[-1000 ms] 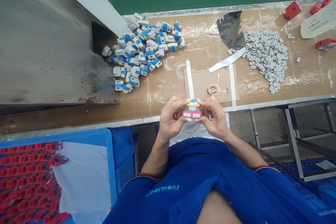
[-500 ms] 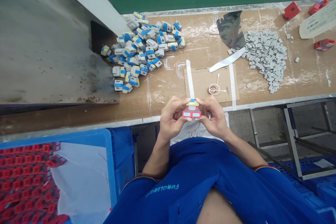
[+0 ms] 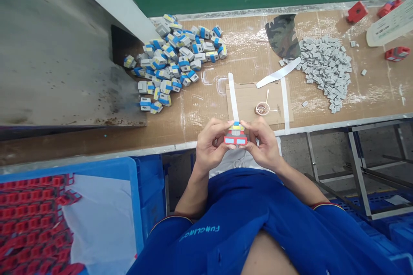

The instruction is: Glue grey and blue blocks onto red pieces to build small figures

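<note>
Both hands grip one small toy part (image 3: 236,134), held at the table's front edge. Its lower piece is red and dark grey with two pale blue panels; a grey, yellow and blue piece sits on top of it. My left hand (image 3: 211,142) pinches its left side between thumb and fingers. On the right side, my right hand (image 3: 262,142) does the same, thumb low and forefinger high. Just beyond the hands, a small clear cup (image 3: 262,108) with cotton swabs (image 3: 267,96) stands on a taped cardboard sheet (image 3: 248,94).
A heap of grey, blue and yellow pieces (image 3: 180,53) lies at the back left, beside a metal box (image 3: 64,60). Small grey pieces (image 3: 325,68) are piled at right near a camouflage cloth (image 3: 284,36). A blue crate (image 3: 137,206) holds rows of red parts (image 3: 32,210).
</note>
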Available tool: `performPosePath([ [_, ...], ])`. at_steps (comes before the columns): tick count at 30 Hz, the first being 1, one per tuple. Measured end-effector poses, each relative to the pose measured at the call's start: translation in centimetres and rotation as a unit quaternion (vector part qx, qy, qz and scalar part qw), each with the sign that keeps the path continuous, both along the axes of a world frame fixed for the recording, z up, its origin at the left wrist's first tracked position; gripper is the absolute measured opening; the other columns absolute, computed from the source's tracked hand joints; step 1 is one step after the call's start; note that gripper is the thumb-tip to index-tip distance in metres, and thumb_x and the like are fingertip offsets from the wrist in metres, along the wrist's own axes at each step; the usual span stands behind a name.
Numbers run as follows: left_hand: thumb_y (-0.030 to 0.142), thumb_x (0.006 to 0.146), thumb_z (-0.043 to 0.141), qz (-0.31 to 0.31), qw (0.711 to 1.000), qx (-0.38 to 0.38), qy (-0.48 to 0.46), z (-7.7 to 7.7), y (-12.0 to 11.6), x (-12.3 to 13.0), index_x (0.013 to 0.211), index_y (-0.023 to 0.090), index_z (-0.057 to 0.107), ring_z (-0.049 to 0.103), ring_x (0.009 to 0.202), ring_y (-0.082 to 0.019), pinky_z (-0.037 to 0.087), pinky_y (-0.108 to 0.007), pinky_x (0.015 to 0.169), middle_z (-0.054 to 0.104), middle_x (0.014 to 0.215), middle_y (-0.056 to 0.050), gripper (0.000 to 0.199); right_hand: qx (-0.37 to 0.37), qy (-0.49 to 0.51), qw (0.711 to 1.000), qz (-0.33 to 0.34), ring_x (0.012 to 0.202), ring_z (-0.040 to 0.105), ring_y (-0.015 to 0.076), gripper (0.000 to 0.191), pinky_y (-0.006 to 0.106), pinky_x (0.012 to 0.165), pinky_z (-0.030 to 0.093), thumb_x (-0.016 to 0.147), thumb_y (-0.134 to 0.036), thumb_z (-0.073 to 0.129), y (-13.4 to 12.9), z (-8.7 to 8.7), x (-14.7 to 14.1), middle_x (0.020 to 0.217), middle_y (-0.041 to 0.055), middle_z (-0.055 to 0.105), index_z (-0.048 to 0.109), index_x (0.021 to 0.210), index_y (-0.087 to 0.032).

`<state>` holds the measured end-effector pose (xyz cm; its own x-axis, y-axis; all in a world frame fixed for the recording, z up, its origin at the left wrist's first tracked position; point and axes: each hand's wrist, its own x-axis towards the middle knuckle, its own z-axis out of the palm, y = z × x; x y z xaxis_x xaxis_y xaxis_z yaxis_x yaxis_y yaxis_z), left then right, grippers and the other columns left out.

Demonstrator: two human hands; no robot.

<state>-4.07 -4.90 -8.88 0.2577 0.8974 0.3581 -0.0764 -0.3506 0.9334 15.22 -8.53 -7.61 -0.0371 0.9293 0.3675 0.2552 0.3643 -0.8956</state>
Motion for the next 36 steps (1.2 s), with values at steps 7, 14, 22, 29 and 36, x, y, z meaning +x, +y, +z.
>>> performPosePath([
  [7, 0.052, 0.092, 0.085, -0.006, 1.000, 0.006, 0.004, 0.03, -0.01, -0.01, 0.140, 0.034, 0.076, 0.041, 0.058, -0.005, 0.034, -0.018, 0.047, 0.060, 0.097, -0.001, 0.052, 0.020, 0.012, 1.000, 0.005, 0.067, 0.045, 0.0175, 0.039, 0.030, 0.063, 0.042, 0.104, -0.039, 0.073, 0.04, 0.21, -0.14, 0.069, -0.0056, 0.048, 0.068, 0.142, -0.028],
  [14, 0.053, 0.093, 0.083, -0.005, 1.000, 0.013, 0.013, -0.17, 0.02, -0.06, 0.140, 0.034, 0.075, 0.041, 0.057, -0.005, 0.031, -0.019, 0.046, 0.057, 0.095, 0.000, 0.051, 0.029, 0.012, 0.999, 0.008, 0.068, 0.044, 0.0183, 0.044, 0.031, 0.064, 0.040, 0.103, -0.033, 0.075, 0.17, 0.30, -0.15, 0.068, -0.0063, 0.047, 0.066, 0.146, -0.031],
  [22, 0.049, 0.093, 0.085, -0.012, 1.000, 0.004, -0.005, -0.27, -0.01, 0.02, 0.141, 0.036, 0.075, 0.040, 0.056, -0.004, 0.031, -0.018, 0.045, 0.058, 0.097, 0.000, 0.051, 0.024, 0.010, 1.000, 0.007, 0.068, 0.046, 0.0177, 0.041, 0.030, 0.064, 0.042, 0.104, -0.036, 0.074, 0.16, 0.27, -0.20, 0.069, -0.0062, 0.048, 0.068, 0.143, -0.028],
  [29, 0.051, 0.091, 0.086, -0.013, 1.000, 0.004, -0.003, -0.39, -0.06, -0.30, 0.140, 0.035, 0.075, 0.041, 0.057, -0.004, 0.032, -0.017, 0.045, 0.061, 0.100, -0.002, 0.052, 0.020, 0.011, 1.000, -0.001, 0.067, 0.048, 0.0176, 0.040, 0.031, 0.066, 0.046, 0.104, -0.041, 0.073, -0.09, -0.09, -0.47, 0.068, -0.0059, 0.051, 0.069, 0.141, -0.027],
  [36, 0.051, 0.092, 0.085, -0.005, 0.999, 0.031, 0.012, -0.48, 0.09, -0.42, 0.140, 0.034, 0.075, 0.044, 0.060, -0.006, 0.035, -0.018, 0.047, 0.062, 0.099, -0.002, 0.052, 0.033, 0.008, 0.999, -0.008, 0.067, 0.049, 0.0163, 0.038, 0.030, 0.065, 0.046, 0.105, -0.036, 0.073, -0.19, 0.19, -0.63, 0.070, -0.0066, 0.049, 0.068, 0.141, -0.026],
])
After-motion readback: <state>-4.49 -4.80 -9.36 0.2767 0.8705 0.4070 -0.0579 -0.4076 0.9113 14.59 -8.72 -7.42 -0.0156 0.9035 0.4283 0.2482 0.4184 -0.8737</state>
